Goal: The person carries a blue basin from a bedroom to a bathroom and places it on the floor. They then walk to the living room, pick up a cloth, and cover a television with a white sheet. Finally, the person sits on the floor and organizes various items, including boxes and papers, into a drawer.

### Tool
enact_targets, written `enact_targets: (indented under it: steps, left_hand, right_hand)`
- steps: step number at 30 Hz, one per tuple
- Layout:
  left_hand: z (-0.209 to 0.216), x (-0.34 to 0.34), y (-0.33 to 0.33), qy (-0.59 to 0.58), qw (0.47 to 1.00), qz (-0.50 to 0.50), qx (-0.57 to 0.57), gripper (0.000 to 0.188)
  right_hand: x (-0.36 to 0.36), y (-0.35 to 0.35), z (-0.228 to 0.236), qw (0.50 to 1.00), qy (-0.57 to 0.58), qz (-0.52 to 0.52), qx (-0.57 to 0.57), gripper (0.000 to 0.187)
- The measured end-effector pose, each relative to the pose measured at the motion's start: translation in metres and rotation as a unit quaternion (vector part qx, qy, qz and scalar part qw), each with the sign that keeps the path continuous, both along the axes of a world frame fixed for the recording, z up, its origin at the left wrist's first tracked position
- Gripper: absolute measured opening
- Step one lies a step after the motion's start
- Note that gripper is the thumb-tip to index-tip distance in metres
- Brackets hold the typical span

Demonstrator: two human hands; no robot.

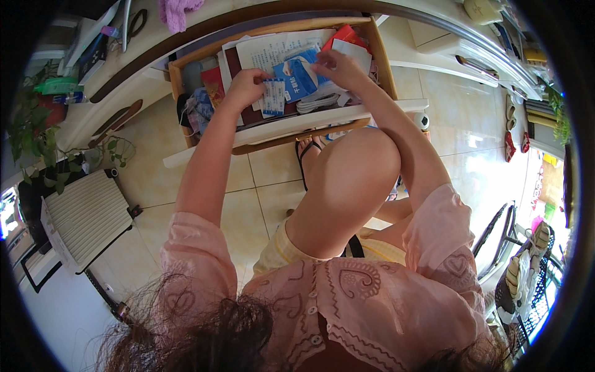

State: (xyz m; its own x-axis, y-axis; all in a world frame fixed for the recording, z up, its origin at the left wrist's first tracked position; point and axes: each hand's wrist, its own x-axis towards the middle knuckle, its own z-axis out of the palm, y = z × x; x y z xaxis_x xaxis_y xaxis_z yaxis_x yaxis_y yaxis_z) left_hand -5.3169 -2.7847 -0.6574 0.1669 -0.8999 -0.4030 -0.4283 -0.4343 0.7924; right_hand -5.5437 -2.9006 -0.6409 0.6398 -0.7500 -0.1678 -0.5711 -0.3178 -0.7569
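Note:
An open wooden drawer (pixel 385 68), pulled out and full of papers and small items, lies in front of me. My left hand (pixel 246 88) is closed at the fingertips on the edge of a small blue-and-white strip of packets (pixel 273 99). Over the drawer's right half, the bent fingers of my right hand (pixel 342 69) pinch the right edge of a flat blue packet (pixel 295 77) with a white picture on it. The strip and the packet lie close together, above a sheet of paper with writing (pixel 263 51) and a dark red folder (pixel 233 62).
Inside the drawer are a red packet (pixel 347 38), a coiled white cable (pixel 319 102), and crumpled bluish cloth (pixel 200 108). My bent knee (pixel 365 158) is close to the drawer front (pixel 279 132). A ribbed pale suitcase (pixel 87 217) and a leafy plant (pixel 37 133) stand at left.

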Motion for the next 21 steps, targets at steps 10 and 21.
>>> enact_targets:
  steps: [10,21]
  left_hand:
    - [0.009,-0.007,-0.005,0.023,0.999,0.004,-0.021,0.033]
    - [0.001,0.014,-0.004,-0.290,0.931,0.169,-0.146,0.037]
  right_hand:
    - [0.004,0.009,0.001,0.968,0.066,0.066,0.234,0.056]
    - [-0.009,-0.003,-0.022,0.999,0.030,0.008,0.033,0.057]
